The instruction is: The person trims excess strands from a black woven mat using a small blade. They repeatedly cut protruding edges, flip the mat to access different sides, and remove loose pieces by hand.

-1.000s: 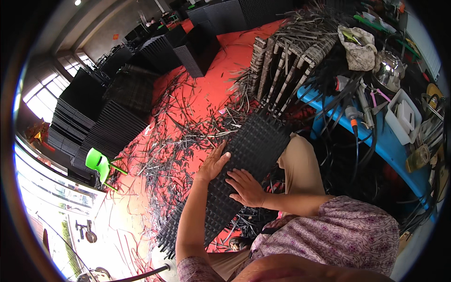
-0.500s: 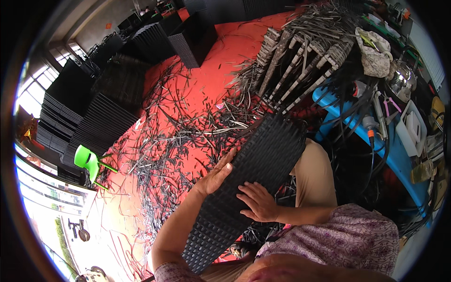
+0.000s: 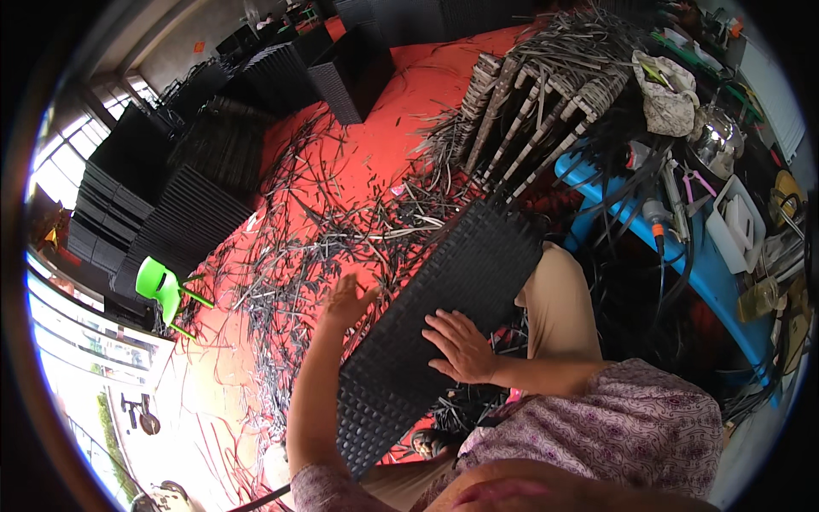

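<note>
A long black woven rattan panel (image 3: 409, 337) slants across my lap, from the lower left up to the right, its upper part beside my right knee. My right hand (image 3: 461, 346) lies on its woven face with the fingers stretched out. Off the panel's left edge, my left hand (image 3: 346, 301) is raised with its fingers extended and holds nothing. Beyond the panel's far end stands a bundle of frame legs wrapped in grey-brown strips (image 3: 533, 111), with loose strips heaped on it.
Black and grey strip offcuts (image 3: 333, 243) litter the red floor (image 3: 409, 85). To the right, a blue bench (image 3: 636, 222) carries a white tray (image 3: 735, 224), pink-handled scissors (image 3: 698, 181) and a cloth bag (image 3: 664, 94). A green chair (image 3: 162, 286) and stacked black woven panels (image 3: 183, 218) are at left.
My left hand has come off the panel's edge and moved left and slightly toward me. My right hand stays on the panel. The view has shifted slightly.
</note>
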### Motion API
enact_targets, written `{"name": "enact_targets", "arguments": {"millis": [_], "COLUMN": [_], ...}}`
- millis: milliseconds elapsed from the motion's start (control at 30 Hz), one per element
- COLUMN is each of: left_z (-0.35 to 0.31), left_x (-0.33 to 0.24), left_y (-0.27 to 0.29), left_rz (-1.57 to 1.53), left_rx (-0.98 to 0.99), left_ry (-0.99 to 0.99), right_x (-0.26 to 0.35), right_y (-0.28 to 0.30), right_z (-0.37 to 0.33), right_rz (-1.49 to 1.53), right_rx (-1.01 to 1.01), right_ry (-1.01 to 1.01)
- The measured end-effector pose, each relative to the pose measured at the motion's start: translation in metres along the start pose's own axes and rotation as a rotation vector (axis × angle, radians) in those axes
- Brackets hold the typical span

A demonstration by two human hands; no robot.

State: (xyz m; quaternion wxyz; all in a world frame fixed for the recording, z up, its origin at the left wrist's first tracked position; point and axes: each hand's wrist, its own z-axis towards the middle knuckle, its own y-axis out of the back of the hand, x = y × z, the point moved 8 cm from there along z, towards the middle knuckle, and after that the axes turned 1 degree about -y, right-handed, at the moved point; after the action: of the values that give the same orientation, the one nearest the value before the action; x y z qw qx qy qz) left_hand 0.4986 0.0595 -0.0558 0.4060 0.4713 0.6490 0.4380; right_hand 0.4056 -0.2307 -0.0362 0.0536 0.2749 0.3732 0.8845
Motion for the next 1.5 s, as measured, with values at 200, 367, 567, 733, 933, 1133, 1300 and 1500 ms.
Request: {"name": "enact_targets", "arguments": {"millis": [200, 367, 567, 733, 933, 1133, 1300, 1500], "left_z": [-0.086, -0.179, -0.262, -0.29, -0.292, -0.297, -0.3, -0.298], "left_x": [0.047, 0.017, 0.042, 0.091, 0.095, 0.087, 0.08, 0.085], "left_y": [0.048, 0.05, 0.042, 0.003, -0.009, -0.006, -0.002, -0.004], "left_rz": [-0.415, -0.514, -0.205, -0.175, -0.065, -0.022, -0.004, -0.012], "left_rx": [-0.366, -0.377, -0.733, -0.637, -0.743, -0.849, -0.872, -0.915], "left_ry": [-0.048, 0.043, 0.179, 0.357, 0.371, 0.362, 0.391, 0.399], "right_x": [-0.004, -0.002, 0.0, 0.0, 0.003, 0.003, 0.004, 0.004], "right_y": [0.001, 0.0, -0.001, 0.001, 0.003, 0.001, 0.003, 0.004], "right_z": [0.002, -0.002, -0.002, 0.001, -0.001, -0.002, -0.002, 0.001], "right_rz": [-0.026, -0.065, -0.087, -0.097, -0.112, -0.097, -0.087, -0.084], "right_rx": [-0.005, 0.002, -0.002, -0.027, -0.029, -0.043, -0.042, -0.052], "right_ry": [0.015, 0.0, -0.011, 0.015, 0.019, 0.026, 0.034, 0.035]}}
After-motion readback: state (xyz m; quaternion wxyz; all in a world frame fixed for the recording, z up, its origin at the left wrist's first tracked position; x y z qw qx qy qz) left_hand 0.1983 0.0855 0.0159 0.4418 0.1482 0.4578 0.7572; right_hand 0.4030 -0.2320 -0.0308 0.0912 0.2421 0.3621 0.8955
